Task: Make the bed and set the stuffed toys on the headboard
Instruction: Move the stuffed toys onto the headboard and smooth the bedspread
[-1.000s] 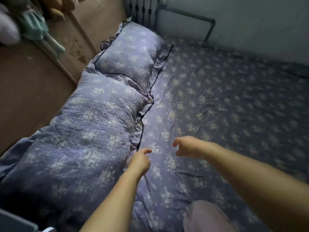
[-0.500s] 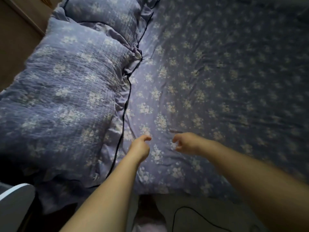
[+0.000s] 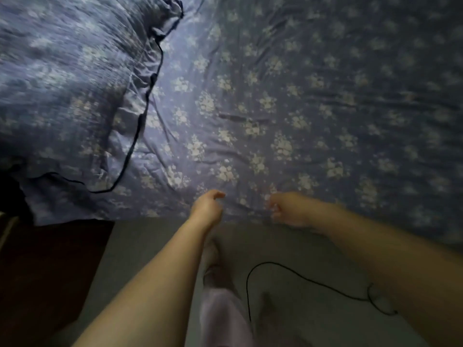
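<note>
Dim room, view blurred by motion. Bed seen from its near edge.

Sheet [image 3: 288,101]: floral, covers the mattress, creased toward the near edge, a dark fold near the middle. Its hem runs along the near edge, where both hands are.

Pillow [image 3: 67,78]: quilted, dark piping, lies at the left end of the bed, its frill overhanging the near-left corner.

Left hand [image 3: 206,207]: at the near edge, fingers curled inward, thumb forward. Looks to be pinching the sheet hem, but the contact is not clear.

Right hand [image 3: 288,209]: just beside the left, at the same edge, smeared by blur. Fingers appear curled; cannot tell whether they are clamped on cloth.

Cable [image 3: 300,276]: thin black loop on the grey floor below the bed, near the person's leg.

Toys and headboard: not in view.

Step, as judged: straightening the sheet at the near edge. Bed-making is early; toys not yet started.

Next move calls for: a firm hold on the hem with both hands, a pull toward the body to draw out the creases, then a tuck under the mattress. Mind the cable underfoot.
</note>
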Available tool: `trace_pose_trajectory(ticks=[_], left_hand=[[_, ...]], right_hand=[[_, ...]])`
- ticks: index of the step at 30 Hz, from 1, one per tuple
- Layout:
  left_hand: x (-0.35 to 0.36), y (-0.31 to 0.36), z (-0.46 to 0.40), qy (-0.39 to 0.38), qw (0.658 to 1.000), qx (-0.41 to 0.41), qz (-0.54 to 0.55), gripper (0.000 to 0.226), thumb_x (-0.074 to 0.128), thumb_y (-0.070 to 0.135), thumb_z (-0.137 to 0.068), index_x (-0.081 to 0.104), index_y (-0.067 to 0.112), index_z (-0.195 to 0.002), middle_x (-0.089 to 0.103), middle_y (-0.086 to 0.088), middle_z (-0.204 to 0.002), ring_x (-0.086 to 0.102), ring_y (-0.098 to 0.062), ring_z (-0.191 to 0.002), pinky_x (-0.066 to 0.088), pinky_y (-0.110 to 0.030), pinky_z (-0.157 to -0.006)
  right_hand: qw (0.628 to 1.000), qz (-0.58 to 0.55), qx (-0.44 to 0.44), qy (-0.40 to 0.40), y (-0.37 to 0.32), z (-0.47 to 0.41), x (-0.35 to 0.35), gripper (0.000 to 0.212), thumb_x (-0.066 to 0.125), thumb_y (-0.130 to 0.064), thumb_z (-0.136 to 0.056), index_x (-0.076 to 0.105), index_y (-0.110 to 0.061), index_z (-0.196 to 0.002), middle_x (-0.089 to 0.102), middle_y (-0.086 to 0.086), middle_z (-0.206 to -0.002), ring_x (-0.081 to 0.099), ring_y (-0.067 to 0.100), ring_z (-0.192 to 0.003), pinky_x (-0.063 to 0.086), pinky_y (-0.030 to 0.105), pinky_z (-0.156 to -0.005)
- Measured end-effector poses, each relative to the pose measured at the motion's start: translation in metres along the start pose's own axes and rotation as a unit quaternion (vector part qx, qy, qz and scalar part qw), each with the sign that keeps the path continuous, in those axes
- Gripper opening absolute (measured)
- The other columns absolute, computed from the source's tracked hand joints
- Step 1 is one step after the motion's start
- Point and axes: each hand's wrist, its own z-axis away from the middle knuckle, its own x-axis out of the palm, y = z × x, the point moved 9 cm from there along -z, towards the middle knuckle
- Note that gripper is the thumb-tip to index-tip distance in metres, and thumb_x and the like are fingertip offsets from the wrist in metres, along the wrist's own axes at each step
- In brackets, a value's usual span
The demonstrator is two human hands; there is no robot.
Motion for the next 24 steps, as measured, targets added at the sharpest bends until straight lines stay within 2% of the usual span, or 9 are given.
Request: trace_pose_trajectory(ticks=[4,7,12,16,17,19,20,21,24], left_hand=[[0.053,-0.006,0.025,-0.052,0.999,0.004,-0.001,0.045,0.035,-0.003,-0.091,0.058,0.014,-0.125,0.058,-0.015,-0.128,0.055,-0.030,-0.116,0.048,-0.035,-0.091],[0.065,-0.017,0.013,-0.048,0.999,0.000,-0.006,0.043,0.036,-0.002,-0.092,0.059,0.013,-0.124,0.059,-0.017,-0.126,0.056,-0.031,-0.115,0.047,-0.034,-0.092],[0.062,-0.014,-0.031,0.009,0.993,0.066,-0.099,0.043,0.042,0.000,-0.086,0.060,0.016,-0.122,0.059,-0.011,-0.124,0.054,-0.029,-0.115,0.043,-0.030,-0.092],[0.070,0.004,-0.054,0.059,0.968,0.167,-0.178,0.038,0.047,0.008,-0.088,0.058,0.018,-0.122,0.050,-0.009,-0.124,0.046,-0.030,-0.118,0.043,-0.036,-0.094],[0.072,0.008,-0.055,0.077,0.959,0.186,-0.198,0.036,0.048,0.011,-0.089,0.056,0.019,-0.123,0.048,-0.008,-0.123,0.044,-0.029,-0.118,0.042,-0.036,-0.094],[0.078,0.017,-0.057,0.113,0.936,0.227,-0.246,0.033,0.050,0.016,-0.089,0.055,0.022,-0.121,0.045,-0.005,-0.122,0.042,-0.027,-0.116,0.041,-0.037,-0.090],[0.082,0.017,-0.060,0.133,0.924,0.245,-0.263,0.032,0.052,0.017,-0.088,0.056,0.023,-0.119,0.046,-0.005,-0.121,0.042,-0.028,-0.114,0.041,-0.038,-0.087],[0.083,0.018,-0.060,0.156,0.915,0.261,-0.264,0.031,0.056,0.018,-0.086,0.059,0.022,-0.116,0.047,-0.006,-0.119,0.044,-0.029,-0.111,0.043,-0.039,-0.084],[0.086,0.017,-0.060,0.200,0.892,0.319,-0.249,0.033,0.071,0.013,-0.071,0.065,0.016,-0.104,0.056,-0.012,-0.104,0.053,-0.036,-0.095,0.050,-0.043,-0.070]], right_hand=[[0.998,0.017,0.019,-0.064,0.032,0.003,0.058,0.038,0.046,-0.025,-0.099,0.047,-0.011,-0.134,0.050,0.010,-0.136,0.050,0.028,-0.121,0.040,0.037,-0.104],[0.998,0.026,0.035,-0.053,0.043,-0.013,0.072,0.035,0.049,-0.023,-0.097,0.051,-0.010,-0.129,0.052,0.012,-0.132,0.051,0.028,-0.119,0.042,0.031,-0.100],[0.997,0.044,0.015,0.060,0.036,-0.055,0.065,0.030,0.048,-0.011,-0.093,0.054,-0.011,-0.122,0.051,0.014,-0.126,0.052,0.031,-0.116,0.044,0.032,-0.092],[0.974,0.140,-0.035,0.176,0.016,-0.077,0.043,0.029,0.050,-0.019,-0.093,0.051,-0.012,-0.121,0.048,0.010,-0.123,0.046,0.030,-0.116,0.041,0.037,-0.090],[0.959,0.169,-0.057,0.219,0.009,-0.077,0.037,0.030,0.059,-0.025,-0.088,0.055,-0.013,-0.115,0.052,0.010,-0.116,0.050,0.029,-0.110,0.043,0.037,-0.086],[0.928,0.213,-0.099,0.289,-0.001,-0.080,0.029,0.044,0.083,-0.039,-0.056,0.065,-0.017,-0.089,0.060,0.006,-0.088,0.061,0.025,-0.081,0.048,0.033,-0.064],[0.917,0.224,-0.113,0.311,-0.002,-0.082,0.030,0.051,0.088,-0.043,-0.039,0.065,-0.019,-0.078,0.059,0.003,-0.077,0.061,0.023,-0.068,0.046,0.030,-0.054],[0.908,0.230,-0.119,0.328,0.000,-0.085,0.032,0.055,0.088,-0.046,-0.031,0.065,-0.020,-0.074,0.059,0.002,-0.073,0.060,0.022,-0.064,0.044,0.029,-0.050],[0.884,0.283,-0.135,0.346,0.006,-0.092,0.042,0.062,0.084,-0.054,-0.039,0.064,-0.020,-0.088,0.061,0.003,-0.085,0.058,0.024,-0.075,0.042,0.033,-0.054]])
